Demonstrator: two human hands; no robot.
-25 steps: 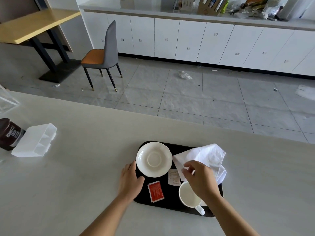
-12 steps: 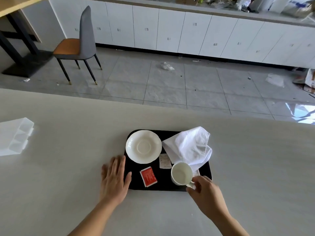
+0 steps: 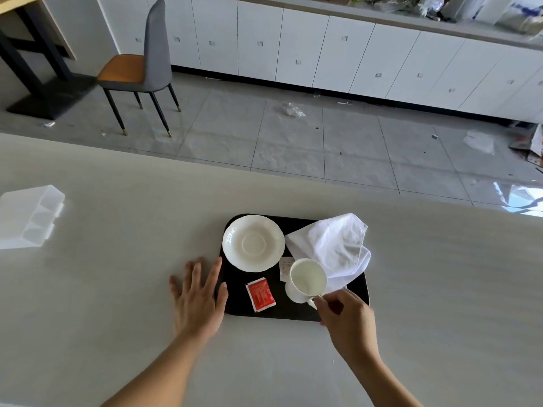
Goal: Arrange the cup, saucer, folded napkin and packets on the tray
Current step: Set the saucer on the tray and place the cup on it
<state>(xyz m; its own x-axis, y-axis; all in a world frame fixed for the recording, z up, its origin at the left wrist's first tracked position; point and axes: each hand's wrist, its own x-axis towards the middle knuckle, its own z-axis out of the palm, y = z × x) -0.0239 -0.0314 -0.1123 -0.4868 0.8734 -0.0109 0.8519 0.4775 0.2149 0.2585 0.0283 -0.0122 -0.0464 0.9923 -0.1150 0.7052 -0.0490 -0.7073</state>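
Observation:
A black tray (image 3: 357, 289) lies on the pale counter. On its left half rests a white saucer (image 3: 253, 243). A loosely crumpled white napkin (image 3: 335, 245) covers the right half and hangs over the far right edge. A red packet (image 3: 260, 294) lies near the front, and a pale packet (image 3: 285, 267) peeks out between saucer and cup. The white cup (image 3: 307, 279) is tilted, lifted slightly at the front right, with my right hand (image 3: 348, 321) gripping its handle. My left hand (image 3: 198, 298) lies flat, fingers spread, against the tray's left edge.
A clear plastic divided box (image 3: 28, 217) sits at the counter's far left. Beyond the counter's far edge are a tiled floor, a grey and orange chair (image 3: 141, 66) and white cabinets (image 3: 323, 51).
My right hand left the napkin, came down to the cup's handle and took hold of it; the cup now tilts upward. My left hand slid off the tray onto the counter beside it.

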